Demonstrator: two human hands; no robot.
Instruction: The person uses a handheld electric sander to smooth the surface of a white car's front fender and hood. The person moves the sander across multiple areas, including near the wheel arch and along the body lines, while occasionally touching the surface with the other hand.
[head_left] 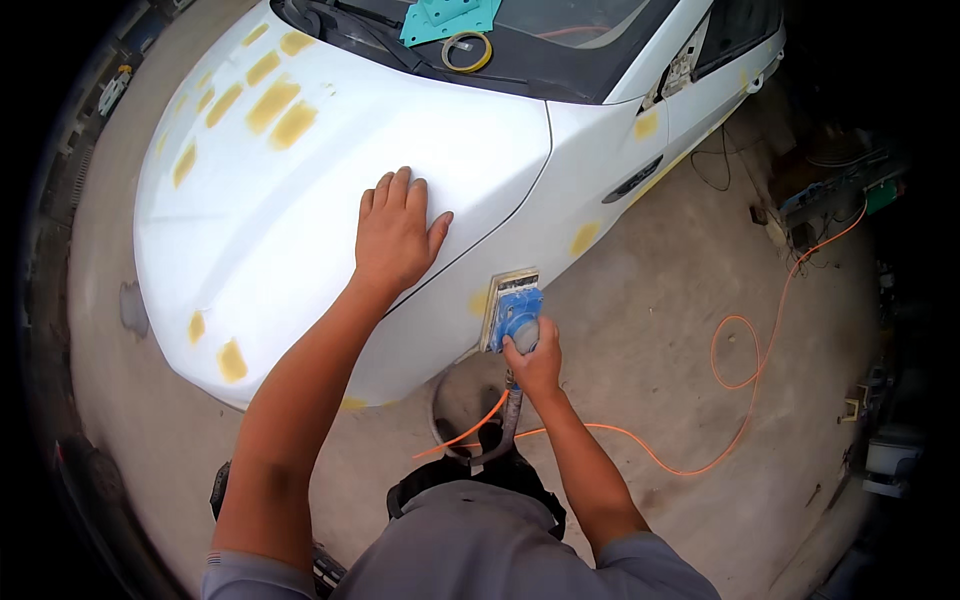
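Observation:
My left hand (398, 232) lies flat on the white car hood (440, 150), fingers stretched out and holding nothing. In my right hand (537, 358) is a blue power sander (517, 312), with the fingers wrapped round its rounded body. The sander's flat pad (491, 310) stands upright against the white front fender (425, 335), beside a yellowish filler patch (480, 301). A grey hose (512, 410) and an orange air line run down from the tool. Part of my right hand's grip is hidden behind the sander.
More yellowish patches (272, 104) dot the hood. Teal perforated abrasive sheets (450, 18) and a yellow tape roll (467, 52) rest near the windshield. An orange air line (690, 470) loops across the concrete floor (640, 340). Equipment (830, 200) stands along the right side.

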